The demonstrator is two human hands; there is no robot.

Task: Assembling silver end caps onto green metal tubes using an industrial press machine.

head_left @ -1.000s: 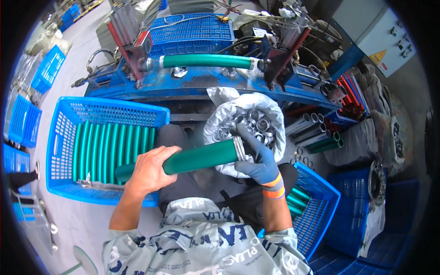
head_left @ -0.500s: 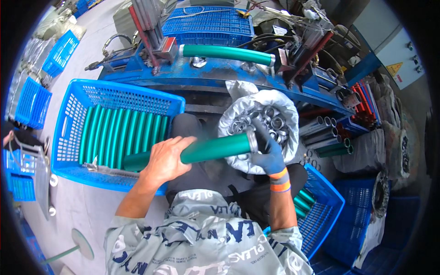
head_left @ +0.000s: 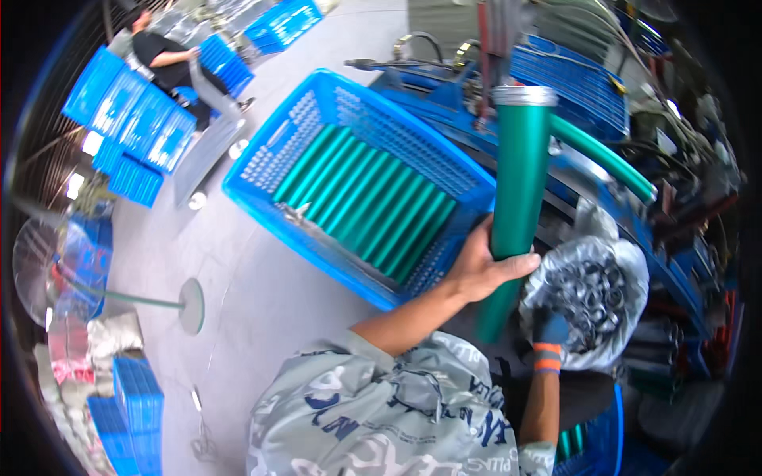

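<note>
My left hand [head_left: 496,266], bare, is wrapped round a green tube [head_left: 520,186] below its middle. The tube stands nearly lengthwise away from me, with a silvery metal ring [head_left: 524,96] on its far end; its near end has no ring that I can see. My right hand [head_left: 552,327], in a dark blue-grey glove with an orange cuff, reaches into the near-left side of a white sack [head_left: 631,317] full of loose metal rings [head_left: 591,293]. Its fingers are down by the rings and too blurred to make out.
Left of the tube, a blue crate [head_left: 305,274] holds several green tubes [head_left: 361,206] in a row. Beyond the sack, another green tube [head_left: 607,159] lies across the blue machine [head_left: 567,184]. A fan stand [head_left: 190,305] is on the floor; a person [head_left: 163,59] sits at the far left.
The held tube has swung from crosswise to pointing away, its ringed end now far. My right hand has left that end and gone down to the rings. The view has turned left.
</note>
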